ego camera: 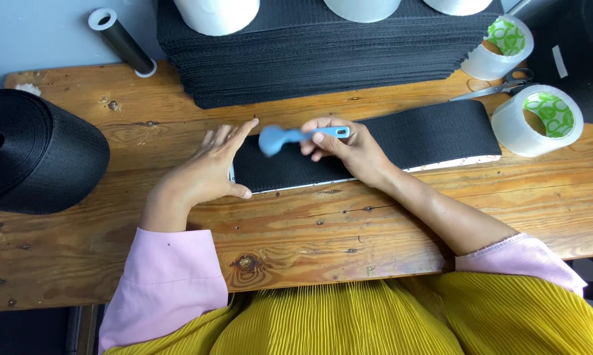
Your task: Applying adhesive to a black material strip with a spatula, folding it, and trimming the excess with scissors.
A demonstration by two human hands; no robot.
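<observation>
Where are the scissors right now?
The scissors lie at the table's far right, between the two clear tape rolls and beside the stack of black pieces.

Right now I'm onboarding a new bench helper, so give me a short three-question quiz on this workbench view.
1. True or false: the left hand lies flat at the end of the black strip.
2. What does the right hand hold?
A. scissors
B. a blue tool
C. a tape roll
3. How many clear tape rolls sit at the right end of the wooden table?

Key
1. True: palm down at the strip's left end.
2. B: the scissors lie untouched near the rolls.
3. Two: the far tape roll and the near tape roll.
</observation>
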